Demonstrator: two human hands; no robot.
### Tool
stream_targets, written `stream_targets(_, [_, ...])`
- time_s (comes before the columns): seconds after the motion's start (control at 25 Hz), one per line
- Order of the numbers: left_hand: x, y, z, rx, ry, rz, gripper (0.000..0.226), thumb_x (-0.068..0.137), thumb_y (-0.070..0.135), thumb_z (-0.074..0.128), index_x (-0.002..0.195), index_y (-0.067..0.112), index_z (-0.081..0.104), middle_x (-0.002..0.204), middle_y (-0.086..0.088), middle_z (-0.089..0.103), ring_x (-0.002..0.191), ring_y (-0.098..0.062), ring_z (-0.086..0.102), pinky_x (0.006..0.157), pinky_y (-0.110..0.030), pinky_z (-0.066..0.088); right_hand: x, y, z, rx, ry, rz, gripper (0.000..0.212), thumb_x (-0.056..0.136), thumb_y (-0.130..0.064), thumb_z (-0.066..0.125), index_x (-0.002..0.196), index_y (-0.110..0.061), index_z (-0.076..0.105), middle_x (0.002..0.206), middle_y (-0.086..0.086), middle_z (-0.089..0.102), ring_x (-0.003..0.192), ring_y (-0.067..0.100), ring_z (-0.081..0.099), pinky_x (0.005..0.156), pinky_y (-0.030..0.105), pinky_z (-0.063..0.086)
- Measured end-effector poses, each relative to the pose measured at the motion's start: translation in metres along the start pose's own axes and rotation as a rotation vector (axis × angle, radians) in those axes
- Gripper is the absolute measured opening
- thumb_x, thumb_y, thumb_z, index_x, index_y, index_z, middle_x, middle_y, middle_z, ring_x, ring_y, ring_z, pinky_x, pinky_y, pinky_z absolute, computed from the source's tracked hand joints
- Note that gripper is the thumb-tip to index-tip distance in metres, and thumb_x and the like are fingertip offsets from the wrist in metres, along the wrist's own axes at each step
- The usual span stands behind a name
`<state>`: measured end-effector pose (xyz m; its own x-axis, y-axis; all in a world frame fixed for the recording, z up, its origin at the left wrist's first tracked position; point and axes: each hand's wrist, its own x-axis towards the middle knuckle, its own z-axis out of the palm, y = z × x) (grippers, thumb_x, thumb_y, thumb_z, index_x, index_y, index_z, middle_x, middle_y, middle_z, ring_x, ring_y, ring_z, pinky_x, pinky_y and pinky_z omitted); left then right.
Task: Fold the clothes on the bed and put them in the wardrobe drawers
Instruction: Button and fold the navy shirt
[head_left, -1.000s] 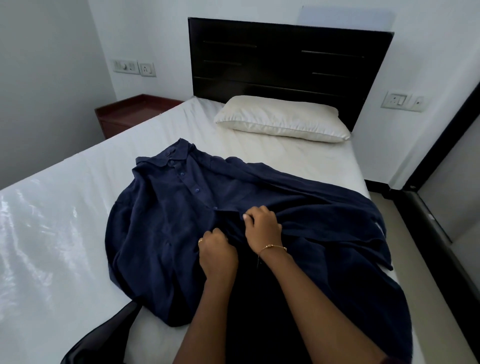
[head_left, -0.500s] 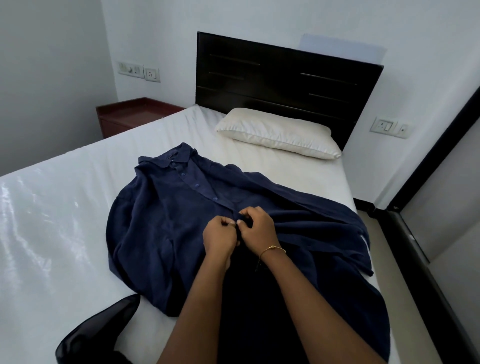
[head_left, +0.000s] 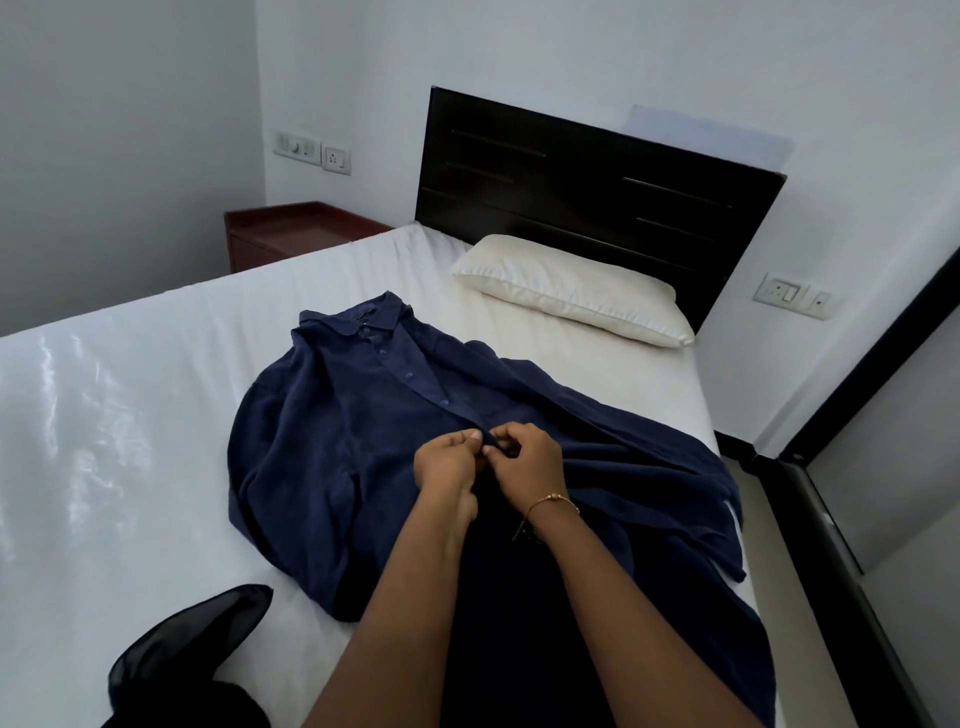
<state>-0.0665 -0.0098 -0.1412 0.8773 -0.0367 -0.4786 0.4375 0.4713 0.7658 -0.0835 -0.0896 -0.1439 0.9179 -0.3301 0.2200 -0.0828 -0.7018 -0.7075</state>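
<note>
Navy button-up shirt (head_left: 332, 441) spread front-up on bed (head_left: 130, 415), collar twd headboard (head_left: 597, 192), hem at near edge. L hand (head_left: 451, 460) & R hand (head_left: 524, 464) touching at mid placket, fingers curled, both pinching fabric by a button. Gold bracelet (head_left: 550, 501) on R wrist. Cream pillow (head_left: 571, 288) beyond collar, apart from shirt. Black cloth (head_left: 182, 654) at near-left bed edge.
</note>
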Motion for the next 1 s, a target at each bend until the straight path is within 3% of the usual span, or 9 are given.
stream_targets(0.12, [-0.003,0.001,0.003,-0.029,0.013,-0.029,0.015,0.089,-0.004,0.055,0.077,0.003,0.061,0.077,-0.012,0.062,0.067,-0.018,0.059,0.064,-0.024,0.052,0.003,0.0,-0.003,0.196,-0.017,0.078,0.017,0.087,-0.005,0.06,0.1,-0.001,0.068,0.102,0.013,0.067,0.086,0.013,0.056,0.081,0.021,0.045])
stream_targets(0.24, [-0.002,0.002,0.002,-0.038,0.042,-0.036,0.009,0.086,-0.008,0.058,0.083,0.0,0.062,0.073,-0.01,0.061,0.064,-0.016,0.058,0.057,-0.02,0.053,0.007,-0.002,-0.003,0.272,-0.071,0.145,0.019,0.091,-0.001,0.051,0.099,0.0,0.068,0.103,0.011,0.067,0.09,0.013,0.056,0.08,0.021,0.043])
stream_targets(0.4, [-0.004,0.004,0.003,-0.096,0.016,-0.103,0.018,0.088,-0.007,0.055,0.073,0.002,0.059,0.071,-0.009,0.059,0.061,-0.015,0.056,0.047,-0.017,0.051,0.012,-0.001,-0.005,0.284,-0.1,0.148,0.016,0.089,0.0,0.053,0.092,-0.005,0.068,0.089,0.004,0.064,0.087,0.014,0.058,0.08,0.023,0.047])
stream_targets(0.52, [-0.002,0.006,0.005,-0.126,0.038,-0.109,0.015,0.088,-0.003,0.054,0.075,0.003,0.059,0.07,-0.009,0.059,0.06,-0.015,0.056,0.047,-0.021,0.051,0.014,-0.003,-0.004,0.228,-0.082,0.115,0.01,0.084,-0.003,0.063,0.084,-0.011,0.068,0.079,0.004,0.065,0.08,0.017,0.061,0.078,0.026,0.05])
stream_targets(0.68, [-0.002,0.006,0.007,-0.172,0.017,-0.117,0.002,0.086,0.004,0.062,0.084,0.004,0.061,0.071,-0.007,0.061,0.063,-0.014,0.058,0.057,-0.022,0.05,0.016,-0.004,0.001,0.173,-0.018,0.106,0.01,0.085,-0.006,0.062,0.087,-0.007,0.072,0.091,0.009,0.071,0.087,0.02,0.065,0.086,0.033,0.052])
stream_targets(0.88, [0.003,0.004,0.007,-0.163,0.072,-0.181,0.015,0.092,0.0,0.051,0.099,0.012,0.059,0.074,-0.001,0.059,0.065,-0.012,0.052,0.055,-0.021,0.04,0.01,-0.002,0.008,0.15,-0.007,0.15,0.009,0.085,-0.013,0.063,0.083,-0.009,0.07,0.09,0.01,0.071,0.088,0.025,0.066,0.086,0.036,0.052])
stream_targets(1.0, [0.003,0.004,0.008,-0.138,0.07,-0.159,0.024,0.093,0.0,0.049,0.112,0.008,0.061,0.091,-0.006,0.066,0.067,-0.012,0.053,0.059,-0.022,0.041,0.007,-0.003,0.003,-0.064,0.054,0.017,0.015,0.088,-0.018,0.059,0.088,-0.007,0.069,0.097,0.008,0.066,0.092,0.024,0.061,0.078,0.027,0.044])
